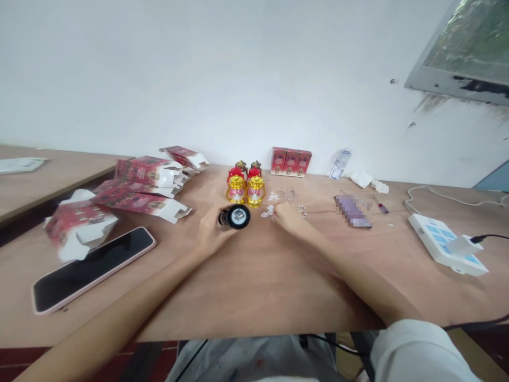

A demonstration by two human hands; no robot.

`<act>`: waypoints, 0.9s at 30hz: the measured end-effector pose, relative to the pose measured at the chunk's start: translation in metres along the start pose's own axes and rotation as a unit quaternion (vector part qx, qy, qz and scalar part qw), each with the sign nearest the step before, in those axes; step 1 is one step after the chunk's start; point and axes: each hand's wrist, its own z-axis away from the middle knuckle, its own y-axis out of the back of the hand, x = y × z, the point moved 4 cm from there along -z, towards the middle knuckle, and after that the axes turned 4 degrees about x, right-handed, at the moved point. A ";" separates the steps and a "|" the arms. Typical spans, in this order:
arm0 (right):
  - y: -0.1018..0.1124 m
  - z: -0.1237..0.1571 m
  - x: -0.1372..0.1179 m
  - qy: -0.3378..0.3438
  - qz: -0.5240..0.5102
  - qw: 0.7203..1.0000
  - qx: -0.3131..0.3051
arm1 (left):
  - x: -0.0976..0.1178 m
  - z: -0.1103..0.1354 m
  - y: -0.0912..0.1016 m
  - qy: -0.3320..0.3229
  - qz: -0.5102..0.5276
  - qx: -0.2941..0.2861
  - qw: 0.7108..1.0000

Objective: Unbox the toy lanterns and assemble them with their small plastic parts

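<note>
Head view: black piece (238, 216) being clasped by left hand (210, 228); white bits (269, 210) lying rightward, nearer right hand (287, 216), pinch unclear.

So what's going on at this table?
A person's left hand holds a dark lantern, its round end towards the camera. The right hand is at some small white pieces; whether it grips one is unclear. Gold lanterns stand just beyond, with red and dark ones behind. Opened red boxes lie to the left.
</note>
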 end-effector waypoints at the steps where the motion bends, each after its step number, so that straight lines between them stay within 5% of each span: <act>1: 0.001 0.001 -0.007 0.007 0.002 1.000 -0.003 | 0.000 0.001 0.000 0.000 0.000 0.001 1.000; 9: 0.009 0.015 -0.067 0.029 -0.202 0.979 0.020 | 0.014 0.002 -0.001 -0.071 -0.052 0.016 0.996; 17: -0.009 0.023 -0.063 -0.068 -0.303 0.951 -0.013 | 0.010 0.007 -0.007 -0.112 -0.094 0.033 0.989; 27: 0.000 0.027 -0.075 0.076 -0.145 0.986 0.018 | 0.009 0.008 -0.009 -0.090 -0.132 0.040 0.986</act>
